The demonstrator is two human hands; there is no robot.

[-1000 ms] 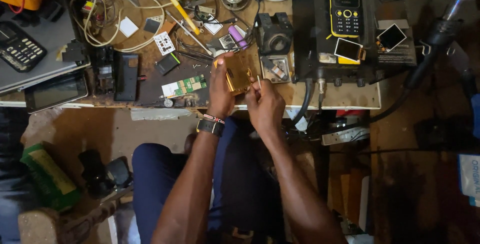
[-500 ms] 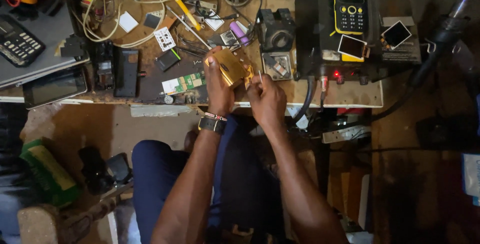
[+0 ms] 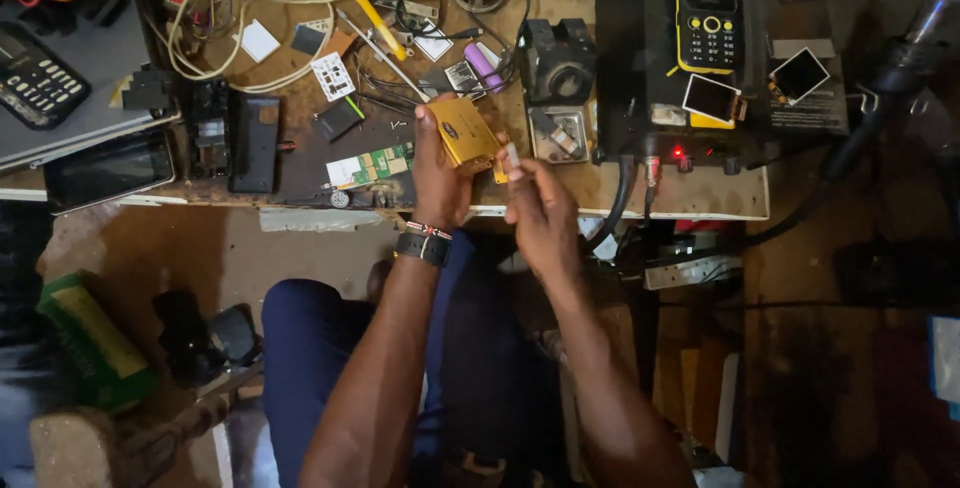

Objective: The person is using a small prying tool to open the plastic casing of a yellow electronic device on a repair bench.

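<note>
Right, centre of the action is a small gold-coloured phone casing (image 3: 463, 131), tilted and lifted just above the near edge of the tabletop (image 3: 700, 193). The left hand (image 3: 440, 173) has it gripped, fingers wrapped around its lower end, a dark watch (image 3: 423, 247) on that wrist. The right hand (image 3: 540, 210) sits just beside it, fingertips pinched on a small pale piece (image 3: 511, 157) (too tiny to identify) close to the casing's lower corner.

Moving outward: a green circuit board (image 3: 370, 165) lies on the tabletop just left of the left hand, with a dark opened phone body (image 3: 236, 143) further left. Behind the casing, a purple cylinder (image 3: 483, 66) and a yellow-handled tool (image 3: 368, 5) rest among loose parts, and pale cable (image 3: 200, 43) loops at the far left. To the right stands a black box unit (image 3: 640, 98) with a red light glowing, and a yellow-and-black keypad phone (image 3: 708, 18) lies on top. At the far left edge, a black keypad phone (image 3: 35, 78) lies on a grey slab. Below, the person's knees in dark blue trousers (image 3: 320, 348).
</note>
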